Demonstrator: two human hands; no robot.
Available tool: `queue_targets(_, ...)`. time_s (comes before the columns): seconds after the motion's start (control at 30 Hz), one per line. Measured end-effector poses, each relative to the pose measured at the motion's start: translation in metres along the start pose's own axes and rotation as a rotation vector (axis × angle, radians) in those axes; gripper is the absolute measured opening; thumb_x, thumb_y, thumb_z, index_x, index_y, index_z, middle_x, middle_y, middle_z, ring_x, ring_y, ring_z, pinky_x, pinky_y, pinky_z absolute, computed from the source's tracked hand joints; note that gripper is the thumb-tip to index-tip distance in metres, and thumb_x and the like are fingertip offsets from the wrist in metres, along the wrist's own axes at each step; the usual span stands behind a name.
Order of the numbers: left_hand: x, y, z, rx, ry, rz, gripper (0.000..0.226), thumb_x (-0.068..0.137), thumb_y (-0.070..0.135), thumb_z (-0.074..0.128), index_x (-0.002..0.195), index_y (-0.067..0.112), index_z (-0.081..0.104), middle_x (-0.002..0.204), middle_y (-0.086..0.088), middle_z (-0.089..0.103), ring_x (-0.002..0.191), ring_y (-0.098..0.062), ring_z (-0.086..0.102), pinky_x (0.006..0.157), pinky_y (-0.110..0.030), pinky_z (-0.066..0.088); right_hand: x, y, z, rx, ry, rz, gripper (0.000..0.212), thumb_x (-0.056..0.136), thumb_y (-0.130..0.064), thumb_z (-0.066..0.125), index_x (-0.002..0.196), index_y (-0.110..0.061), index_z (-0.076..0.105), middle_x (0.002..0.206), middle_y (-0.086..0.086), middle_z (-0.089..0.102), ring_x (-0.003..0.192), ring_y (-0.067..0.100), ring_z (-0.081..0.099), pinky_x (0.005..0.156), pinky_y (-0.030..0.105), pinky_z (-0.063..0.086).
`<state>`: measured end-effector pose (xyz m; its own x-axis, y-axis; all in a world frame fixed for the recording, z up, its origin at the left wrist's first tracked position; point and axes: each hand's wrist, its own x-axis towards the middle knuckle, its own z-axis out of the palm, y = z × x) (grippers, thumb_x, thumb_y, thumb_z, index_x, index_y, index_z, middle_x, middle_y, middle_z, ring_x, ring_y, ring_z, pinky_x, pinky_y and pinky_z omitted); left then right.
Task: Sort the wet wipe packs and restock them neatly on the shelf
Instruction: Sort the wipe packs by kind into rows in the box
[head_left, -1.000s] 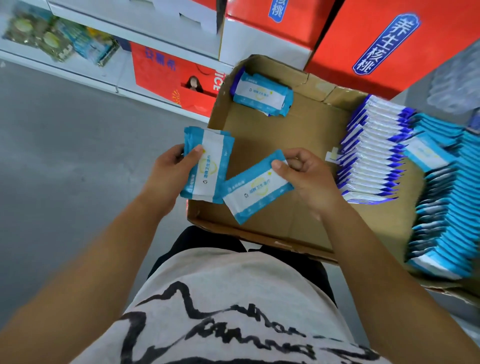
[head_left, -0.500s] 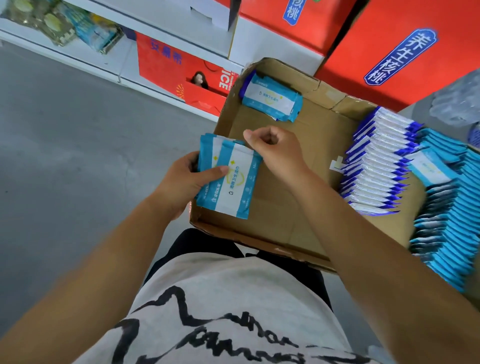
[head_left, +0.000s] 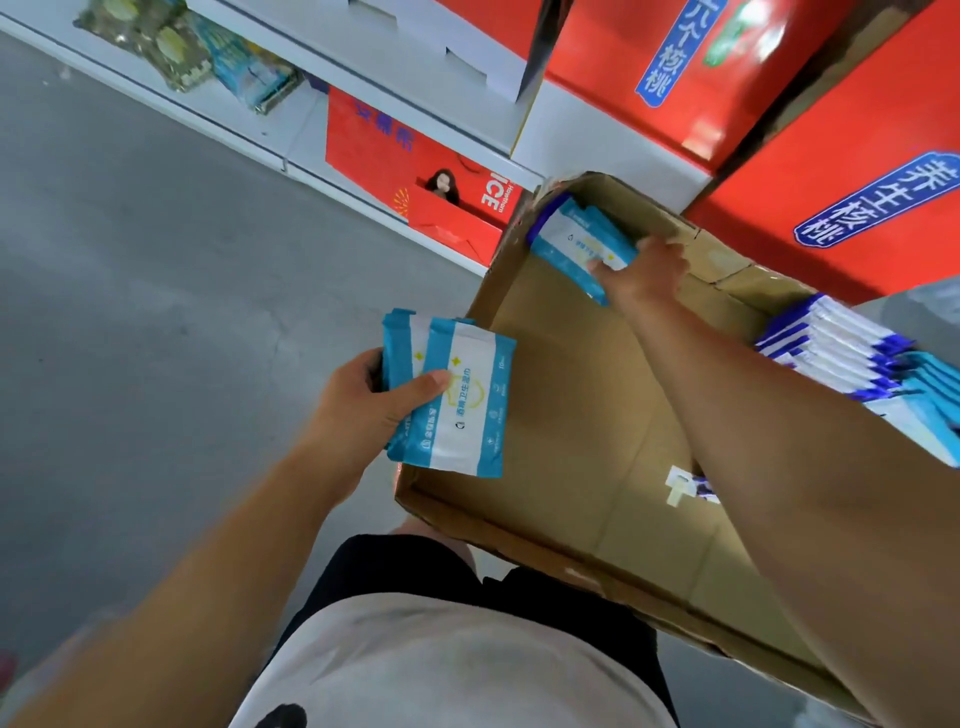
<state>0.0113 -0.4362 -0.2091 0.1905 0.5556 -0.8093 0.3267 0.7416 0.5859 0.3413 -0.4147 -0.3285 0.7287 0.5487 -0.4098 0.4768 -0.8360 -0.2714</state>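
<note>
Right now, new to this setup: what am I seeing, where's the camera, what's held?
No robot here: one camera worn on a person's head looks down at their bare hands. The left hand grips a small stack of light-blue-and-white wet wipe packs at the left rim of an open brown cardboard box. The right hand reaches to similar packs in the box's far corner; whether it grips them is unclear. White packs with dark-blue edges stand in a row at its right side.
</note>
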Motion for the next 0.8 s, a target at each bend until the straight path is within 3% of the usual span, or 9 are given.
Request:
queue_targets(0.2, 0.001, -0.006, -0.001, 0.047, 0.02, -0.021, 0.038, 0.086, 0.031, 0.08, 0.12, 0.022, 0.066, 0.11, 0.005, 0.078, 0.091, -0.017, 0.078, 0.078, -0.043, 0.065, -0.028, 0.016, 0.005, 0.445, 0.069, 0.034, 0.056, 0.071, -0.036, 0.088, 0.107, -0.015, 0.051, 0.113, 0.003, 0.056, 0.101, 0.022, 0.063, 0.084, 0.04, 0.059)
queue_targets(0.33, 0.003, -0.006, 0.001, 0.054, 0.023, -0.025, 0.043, 0.085, 0.032, 0.08, 0.124, 0.022, 0.065, 0.112, 0.004, 0.077, 0.091, -0.018, 0.078, 0.078, -0.043, 0.066, -0.074, 0.027, -0.003, 0.597, 0.054, 0.034, 0.039, 0.08, -0.031, 0.082, 0.098, -0.014, 0.053, 0.094, -0.003, 0.061, 0.086, 0.019, 0.065, 0.07, 0.029, 0.055)
queue_targets(0.5, 0.005, -0.004, 0.0, 0.054, 0.028, 0.01, 0.044, 0.084, 0.03, 0.082, 0.123, 0.025, 0.064, 0.114, 0.005, 0.076, 0.093, -0.017, 0.078, 0.079, -0.043, 0.065, -0.139, 0.052, -0.014, 0.809, 0.045, 0.082, 0.02, 0.091, -0.025, 0.073, 0.102, -0.021, 0.056, 0.102, 0.0, 0.068, 0.091, 0.013, 0.069, 0.076, 0.026, 0.058)
queue_targets(0.63, 0.006, -0.002, 0.0, 0.077, 0.026, 0.045, 0.042, 0.084, 0.028, 0.083, 0.121, 0.026, 0.063, 0.114, 0.005, 0.076, 0.093, -0.016, 0.078, 0.078, -0.042, 0.066, -0.186, 0.067, -0.029, 0.992, -0.077, 0.205, 0.018, 0.098, -0.018, 0.064, 0.114, -0.01, 0.059, 0.1, -0.002, 0.071, 0.09, 0.01, 0.07, 0.07, 0.017, 0.057)
queue_targets(0.8, 0.002, -0.003, 0.0, 0.121, -0.017, 0.102, 0.046, 0.085, 0.028, 0.083, 0.126, 0.024, 0.063, 0.115, 0.006, 0.076, 0.094, -0.015, 0.077, 0.081, -0.043, 0.065, -0.221, 0.078, -0.042, 1.224, -0.237, 0.317, 0.013, 0.1, -0.019, 0.058, 0.113, -0.018, 0.062, 0.11, 0.001, 0.074, 0.102, 0.015, 0.072, 0.083, 0.034, 0.059)
